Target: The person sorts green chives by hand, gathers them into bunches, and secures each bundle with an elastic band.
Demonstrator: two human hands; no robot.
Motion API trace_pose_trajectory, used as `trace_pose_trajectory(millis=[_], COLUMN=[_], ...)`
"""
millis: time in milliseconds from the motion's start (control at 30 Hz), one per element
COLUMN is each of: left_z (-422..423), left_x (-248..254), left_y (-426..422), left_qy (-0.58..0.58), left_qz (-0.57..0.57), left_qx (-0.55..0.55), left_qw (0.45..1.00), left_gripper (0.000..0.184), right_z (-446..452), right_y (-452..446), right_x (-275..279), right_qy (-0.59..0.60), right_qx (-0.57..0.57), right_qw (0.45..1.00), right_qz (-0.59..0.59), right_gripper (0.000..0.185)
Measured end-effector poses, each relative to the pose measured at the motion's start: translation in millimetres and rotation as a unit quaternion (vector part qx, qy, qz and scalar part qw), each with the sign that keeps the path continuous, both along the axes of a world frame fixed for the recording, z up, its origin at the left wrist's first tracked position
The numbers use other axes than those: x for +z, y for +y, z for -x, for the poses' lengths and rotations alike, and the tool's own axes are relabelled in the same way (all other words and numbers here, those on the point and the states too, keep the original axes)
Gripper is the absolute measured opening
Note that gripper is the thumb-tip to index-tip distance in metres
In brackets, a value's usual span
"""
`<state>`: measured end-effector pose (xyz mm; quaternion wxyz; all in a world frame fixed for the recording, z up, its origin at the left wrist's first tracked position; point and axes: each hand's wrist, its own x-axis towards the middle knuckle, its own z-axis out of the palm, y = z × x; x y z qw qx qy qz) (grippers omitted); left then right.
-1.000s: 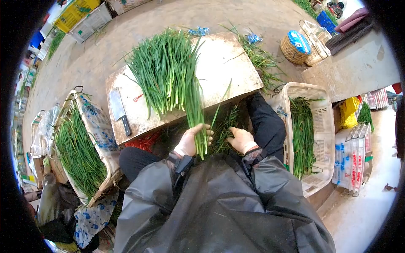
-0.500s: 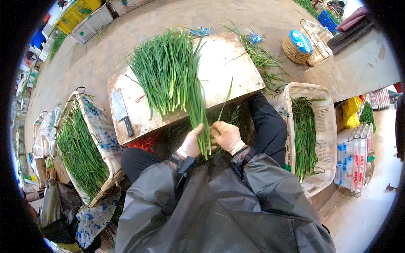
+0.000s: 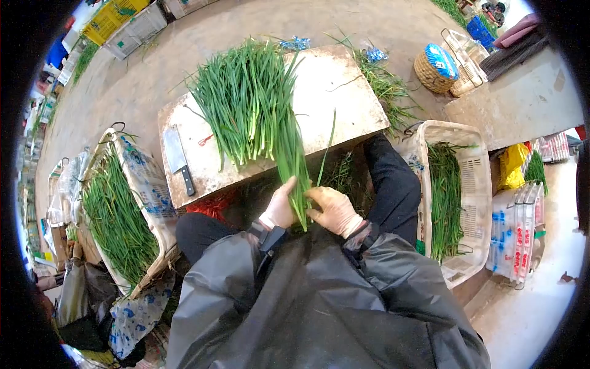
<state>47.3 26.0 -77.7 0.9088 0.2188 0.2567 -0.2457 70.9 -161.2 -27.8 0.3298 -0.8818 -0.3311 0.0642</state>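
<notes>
My left hand [image 3: 279, 210], in a pale glove, is closed around a small bunch of garlic chives [image 3: 291, 154] near its pale stem ends. The bunch points away from me, its upper leaves against the board's edge. My gloved right hand [image 3: 335, 210] pinches at the right side of these stems, and a single chive leaf [image 3: 328, 146] sticks up from its fingers. Ahead lies a large pile of chives [image 3: 243, 101] on a worn white board [image 3: 335, 80]. A knife [image 3: 176, 157] with a black handle rests at the board's left side.
Crates of chives stand on both sides, the left crate [image 3: 150, 209] tilted and the right crate [image 3: 473, 203] beside my knee. Loose greens [image 3: 387, 89] lie past the board's right edge. A woven basket [image 3: 430, 74] with a blue top stands farther right.
My right hand has moved slightly left and now touches the bunch's stems. The stem ends have shifted a little right. The single leaf still sticks up from my right fingers.
</notes>
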Motion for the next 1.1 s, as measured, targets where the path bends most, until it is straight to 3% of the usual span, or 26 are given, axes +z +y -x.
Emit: trace_pose_trajectory(millis=[100, 200, 367, 633, 733, 800, 867, 1000, 1067, 1100], left_z=[-0.3, 4.6, 3.8, 6.5, 5.2, 6.9, 7.0, 4.2, 3.8, 4.1], left_x=[-10.5, -7.1, 0.1, 5.6, 1.1, 0.1, 0.5, 23.9, 24.2, 22.7], left_y=[-5.6, -0.5, -3.6, 2.8, -2.1, 0.7, 1.7, -4.3, -2.6, -2.1], left_qy=[0.005, -0.001, -0.02, -0.022, 0.007, -0.019, -0.053, -0.059, -0.049, -0.044], left_qz=[-0.001, 0.05, 0.037, 0.071, 0.049, 0.056, 0.085, 0.041, 0.045, 0.048], left_qx=[0.042, 0.008, 0.005, -0.051, -0.012, -0.022, -0.04, -0.035, -0.039, -0.041], left_qw=[0.999, 0.999, 0.999, 0.996, 0.999, 0.998, 0.994, 0.997, 0.997, 0.997], left_gripper=[0.048, 0.047, 0.046, 0.047, 0.048, 0.053, 0.057, 0.062, 0.062, 0.063], right_z=[-0.2, -5.9, -10.5, -21.5, -27.5, -29.8, -37.1, -51.4, -61.5, -64.7], right_y=[6.3, 2.4, 7.8, 19.1, 18.5, 17.3, 13.4, 2.6, -3.8, -9.5], right_x=[-11.5, -14.7, -4.9, -17.3, -25.3, -25.6, -21.3, -17.6, -14.6, -10.1], right_qy=[-0.042, -0.007, -0.013, -0.071, -0.063, 0.019, 0.049, 0.226, 0.199, 0.258], right_qx=[-0.025, -0.027, -0.078, -0.016, -0.052, -0.11, -0.151, -0.195, -0.209, -0.218], right_qw=[0.999, 1.0, 0.996, 0.99, 0.996, 0.989, 0.98, 0.919, 0.9, 0.876], right_qz=[-0.008, -0.012, -0.048, 0.119, 0.031, -0.101, -0.12, -0.257, -0.325, -0.345], right_gripper=[0.019, 0.015, 0.014, 0.016, 0.014, 0.01, 0.01, 0.007, 0.01, 0.01])
